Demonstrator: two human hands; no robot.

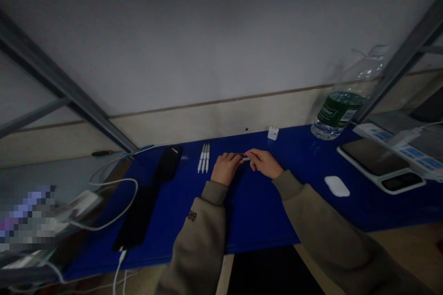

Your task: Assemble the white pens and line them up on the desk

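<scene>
The person's left hand and right hand meet over a blue desk mat, their fingertips closed on a slim white-and-dark pen part held between them. Just left lie three white pens, side by side. Farther off stand a small white plug adapter and a clear plastic water bottle.

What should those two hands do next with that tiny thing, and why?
Maybe the left hand and right hand should lay the small white-tipped piece beside the three white pens, because both hands are pinching it and the pens lie close by on the blue mat.
</scene>
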